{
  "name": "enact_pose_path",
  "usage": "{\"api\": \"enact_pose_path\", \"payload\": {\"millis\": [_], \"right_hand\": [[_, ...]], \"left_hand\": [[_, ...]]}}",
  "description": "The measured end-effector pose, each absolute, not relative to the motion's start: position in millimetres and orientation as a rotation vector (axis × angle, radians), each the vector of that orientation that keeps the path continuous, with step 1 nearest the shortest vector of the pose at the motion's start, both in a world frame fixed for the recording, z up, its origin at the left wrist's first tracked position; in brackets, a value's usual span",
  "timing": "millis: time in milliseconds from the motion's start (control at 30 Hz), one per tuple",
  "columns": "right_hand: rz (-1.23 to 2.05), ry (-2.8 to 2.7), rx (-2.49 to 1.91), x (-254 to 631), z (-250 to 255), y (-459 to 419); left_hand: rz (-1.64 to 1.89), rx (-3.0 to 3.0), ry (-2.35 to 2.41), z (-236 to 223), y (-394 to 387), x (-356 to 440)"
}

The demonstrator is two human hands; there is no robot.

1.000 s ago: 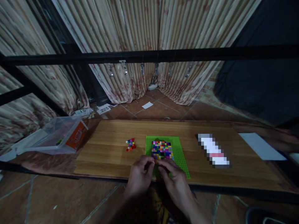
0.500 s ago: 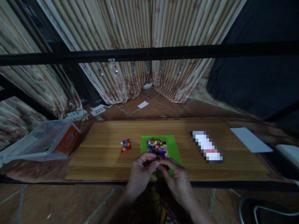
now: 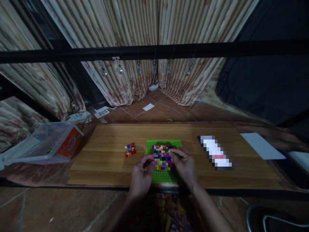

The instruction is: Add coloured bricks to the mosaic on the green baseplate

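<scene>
A green studded baseplate (image 3: 165, 178) lies on the wooden table. On it sits a block of small multicoloured building bricks (image 3: 163, 158) packed edge to edge. My left hand (image 3: 142, 175) rests at the block's left side, fingers curved and thumb apart, with nothing visible between them. At the upper right corner of the block, my right hand (image 3: 185, 166) pinches a tiny pale brick (image 3: 169, 150) between thumb and forefinger; the fingertips hide most of it. Further left, a small pile of loose bricks (image 3: 130, 150) lies on the table.
On the wooden table (image 3: 101, 141) a blurred-out dark-edged flat object (image 3: 215, 153) lies to the right. A white sheet (image 3: 263, 146) is beyond the right end. To the left stands a clear plastic bin (image 3: 50, 141) with an orange label. A black bar (image 3: 145, 53) crosses ahead.
My hands have parted from being together over the plate's near part. The right moved up to the block's upper right, the left to its left side, uncovering more bricks.
</scene>
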State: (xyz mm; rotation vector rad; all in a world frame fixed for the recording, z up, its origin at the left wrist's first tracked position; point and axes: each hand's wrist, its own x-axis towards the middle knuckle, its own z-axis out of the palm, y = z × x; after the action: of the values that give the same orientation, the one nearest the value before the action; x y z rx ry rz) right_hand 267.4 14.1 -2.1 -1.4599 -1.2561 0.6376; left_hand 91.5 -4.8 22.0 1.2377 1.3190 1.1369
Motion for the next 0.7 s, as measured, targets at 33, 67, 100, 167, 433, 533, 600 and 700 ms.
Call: {"api": "enact_pose_path", "payload": {"millis": [33,67,100,167,433,533,600,700], "right_hand": [[0.618,-1.268,-1.469,266,-4,16],[0.593,-1.278,-1.477,265,-7,16],[0.570,-1.288,-1.486,265,-8,17],[0.529,-1.292,-1.508,263,-11,16],[0.621,-1.129,-1.500,262,-25,18],[0.716,-1.017,-1.464,262,-29,22],[0.756,-0.970,-1.451,262,-28,24],[0.805,-0.937,-1.458,262,-23,26]], "left_hand": [[1.126,1.239,1.325,19,-4,91],[1.115,1.242,1.334,17,-4,90],[1.106,1.246,1.346,14,-4,90],[1.087,1.262,1.371,10,-3,89],[1.089,1.234,1.355,-5,-2,87],[1.073,1.213,1.349,-10,-2,87],[1.062,1.214,1.357,-12,-3,86],[1.059,1.219,1.368,-12,-3,86]]}}
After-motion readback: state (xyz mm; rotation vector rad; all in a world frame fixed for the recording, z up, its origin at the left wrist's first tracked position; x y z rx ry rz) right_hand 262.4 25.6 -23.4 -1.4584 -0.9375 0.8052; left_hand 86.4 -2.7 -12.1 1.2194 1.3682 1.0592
